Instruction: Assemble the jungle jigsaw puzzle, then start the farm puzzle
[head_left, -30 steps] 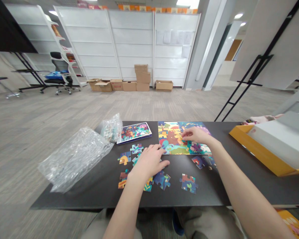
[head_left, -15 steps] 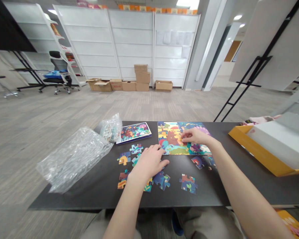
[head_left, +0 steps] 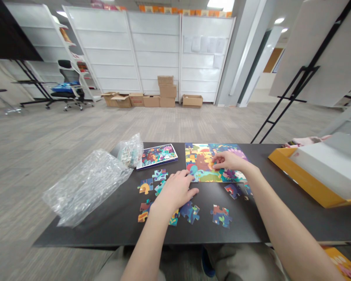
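Jigsaw section point(head_left: 199, 166) lies assembled on the table point(head_left: 236, 232), the right hand point(head_left: 229, 160) resting fingers-down on it, whether pinching a piece I cannot tell. Left hand point(head_left: 175, 191) lies open at its near edge, among loose pieces point(head_left: 220, 216) just before the section.

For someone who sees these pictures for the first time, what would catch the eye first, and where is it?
The colourful jigsaw puzzle catches the eye first, lying at the far middle of the dark table, with the right hand on it. Nearer, the left hand is spread over loose puzzle pieces. At the sides stand the yellow box on the right and the clear plastic wrap on the left.
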A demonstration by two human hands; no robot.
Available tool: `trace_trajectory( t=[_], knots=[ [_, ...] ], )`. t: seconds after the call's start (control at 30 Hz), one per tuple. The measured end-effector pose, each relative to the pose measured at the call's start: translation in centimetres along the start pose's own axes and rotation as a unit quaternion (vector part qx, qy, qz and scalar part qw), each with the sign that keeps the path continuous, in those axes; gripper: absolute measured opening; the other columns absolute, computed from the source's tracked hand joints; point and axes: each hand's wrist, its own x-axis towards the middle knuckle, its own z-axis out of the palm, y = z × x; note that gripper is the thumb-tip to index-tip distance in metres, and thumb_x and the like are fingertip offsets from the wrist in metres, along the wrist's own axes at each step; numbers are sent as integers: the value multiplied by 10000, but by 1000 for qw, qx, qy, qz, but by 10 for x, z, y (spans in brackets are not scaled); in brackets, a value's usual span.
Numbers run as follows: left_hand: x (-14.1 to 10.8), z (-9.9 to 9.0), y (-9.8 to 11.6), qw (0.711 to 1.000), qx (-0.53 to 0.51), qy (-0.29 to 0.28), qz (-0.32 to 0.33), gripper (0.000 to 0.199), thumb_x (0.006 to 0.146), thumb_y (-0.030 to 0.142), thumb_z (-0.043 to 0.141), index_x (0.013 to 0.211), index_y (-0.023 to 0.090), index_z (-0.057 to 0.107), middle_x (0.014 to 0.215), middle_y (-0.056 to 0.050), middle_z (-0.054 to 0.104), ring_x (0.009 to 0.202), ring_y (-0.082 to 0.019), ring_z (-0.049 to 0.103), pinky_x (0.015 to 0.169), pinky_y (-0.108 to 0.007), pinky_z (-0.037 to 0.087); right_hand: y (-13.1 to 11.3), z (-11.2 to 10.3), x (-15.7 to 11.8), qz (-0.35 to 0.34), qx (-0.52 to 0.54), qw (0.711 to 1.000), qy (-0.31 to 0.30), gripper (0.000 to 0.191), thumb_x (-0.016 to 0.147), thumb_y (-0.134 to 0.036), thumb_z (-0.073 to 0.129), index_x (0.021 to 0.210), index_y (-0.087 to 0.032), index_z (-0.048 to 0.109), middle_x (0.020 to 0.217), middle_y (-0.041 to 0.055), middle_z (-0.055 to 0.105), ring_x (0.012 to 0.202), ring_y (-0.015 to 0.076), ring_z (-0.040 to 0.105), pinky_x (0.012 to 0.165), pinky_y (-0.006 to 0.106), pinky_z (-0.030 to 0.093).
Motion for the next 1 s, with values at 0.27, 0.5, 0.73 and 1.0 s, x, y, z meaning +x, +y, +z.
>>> trace_trajectory(
  t=[0.27,0.5,0.73,1.0],
  knots=[
    [0,-9,-7,997,-65,37,0,281,959,268,564,1198,180,683,1265,-104,676,1155,-262,628,1027,-370,466,3,-2,0,-10,6,1000,27,352,739,-503,737,872,-177,736,748,69,754,691,218,690,639,301,513],
    [-17,-38,-26,985,-158,-34,-58,161,884,261,620,977,207,740,801,-13,743,733,-188,676,706,-273,470,-4,-3,0,-25,-21,997,69,274,786,-435,681,842,-169,722,729,59,735,685,200,674,637,288,511],
    [-26,-28,15,987,-139,-80,14,276,790,348,783,1033,223,748,1010,-50,729,972,-247,666,836,-317,490,-11,-2,0,-35,-45,995,84,235,797,-394,655,825,-169,716,729,62,740,678,205,680,637,292,511],
    [-8,-1,59,985,-95,-113,94,561,705,538,844,1159,237,709,1096,-69,647,1052,-287,616,878,-370,502,-13,0,-1,-43,-51,994,89,238,810,-403,639,825,-177,711,752,57,747,682,196,682,641,282,517]
  ],
)
